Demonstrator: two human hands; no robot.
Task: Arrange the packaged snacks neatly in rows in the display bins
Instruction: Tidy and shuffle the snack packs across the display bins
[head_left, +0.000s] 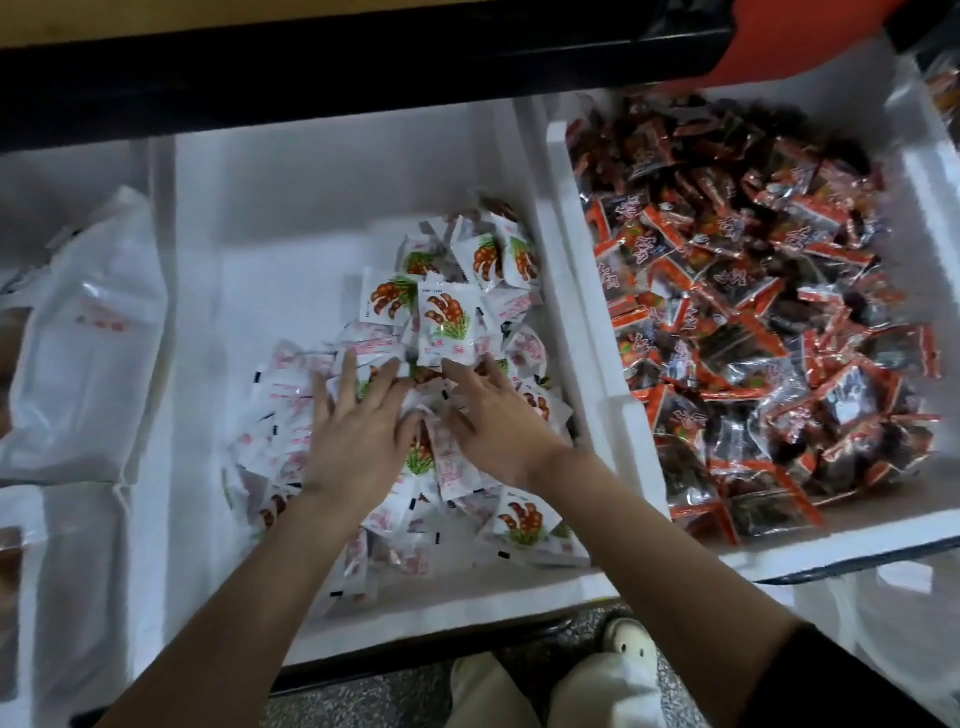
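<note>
Here, left hand (358, 436) and right hand (493, 426) spread flat, seemingly pressing white snack packets (447, 317) in middle bin (260, 260).

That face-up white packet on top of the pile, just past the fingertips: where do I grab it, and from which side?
Pinch the face-up packet by its near crimped edge, coming from the near side with the right hand, which almost reaches it. It lies on top of the pile with nothing covering it, so that flat seam is probably the easiest hold.
</note>
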